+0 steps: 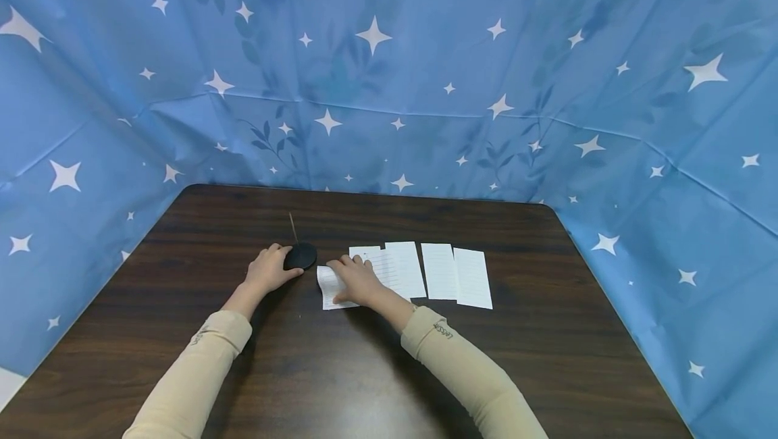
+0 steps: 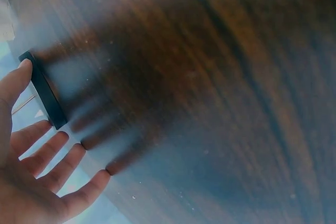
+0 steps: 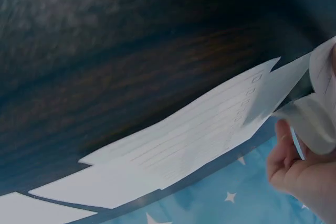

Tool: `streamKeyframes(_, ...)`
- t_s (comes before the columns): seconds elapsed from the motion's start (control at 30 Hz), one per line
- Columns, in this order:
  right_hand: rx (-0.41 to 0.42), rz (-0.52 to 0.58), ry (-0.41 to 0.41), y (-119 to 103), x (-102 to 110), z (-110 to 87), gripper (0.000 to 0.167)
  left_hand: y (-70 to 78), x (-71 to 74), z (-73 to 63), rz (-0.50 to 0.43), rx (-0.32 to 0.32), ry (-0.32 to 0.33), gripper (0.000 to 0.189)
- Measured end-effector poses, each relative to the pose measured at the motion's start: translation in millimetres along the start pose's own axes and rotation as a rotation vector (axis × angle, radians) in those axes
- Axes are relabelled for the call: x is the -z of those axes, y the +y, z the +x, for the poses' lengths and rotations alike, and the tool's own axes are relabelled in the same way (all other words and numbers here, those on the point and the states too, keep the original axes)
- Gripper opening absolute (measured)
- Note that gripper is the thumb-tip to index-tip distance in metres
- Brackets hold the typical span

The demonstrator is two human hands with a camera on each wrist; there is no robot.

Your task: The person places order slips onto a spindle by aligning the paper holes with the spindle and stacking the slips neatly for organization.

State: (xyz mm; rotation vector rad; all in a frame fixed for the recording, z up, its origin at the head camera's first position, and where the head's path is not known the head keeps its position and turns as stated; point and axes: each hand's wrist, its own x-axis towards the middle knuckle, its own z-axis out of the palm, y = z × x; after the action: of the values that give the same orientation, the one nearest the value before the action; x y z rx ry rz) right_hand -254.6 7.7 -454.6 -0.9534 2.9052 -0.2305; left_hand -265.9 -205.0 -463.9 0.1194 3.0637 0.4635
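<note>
My left hand (image 1: 266, 269) grips the edge of a round black base with a thin upright rod, a receipt spike (image 1: 301, 256). In the left wrist view the thumb and index finger span the spike's dark base, and the other fingers spread beside it. To its right, my right hand (image 1: 357, 281) pinches a white paper slip (image 1: 328, 288) that bends up at its left end. The right wrist view shows this slip curling around the fingers. Next to the held slip lies a lined slip (image 1: 381, 262), printed with small checkboxes, partly covered by my right hand.
More white slips lie in a row to the right: one slip (image 1: 407, 270) beside the lined one, then a ruled slip (image 1: 439, 271) and an outer slip (image 1: 474, 279). All rest on a dark wooden table (image 1: 304, 385). A blue star-patterned curtain (image 1: 389, 74) hangs behind it.
</note>
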Motion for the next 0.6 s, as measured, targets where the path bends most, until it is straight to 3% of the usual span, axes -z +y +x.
streamKeyframes(0.2, 0.026, 0.172, 0.096, -0.3, -5.5, -0.8, 0.051, -0.4, 0.1, -0.3, 0.001, 0.007, -0.001, 0.066)
streamKeyframes(0.4, 0.016, 0.356, 0.177, 0.9, -8.2, -4.0, 0.047, -2.5, 1.8, -3.5, -0.016, 0.021, 0.012, 0.067)
streamKeyframes(0.6, -0.009, 0.356, 0.176, 2.2, -6.9, -5.7, 0.043, -2.3, 2.8, -6.4, -0.045, 0.012, 0.014, 0.068)
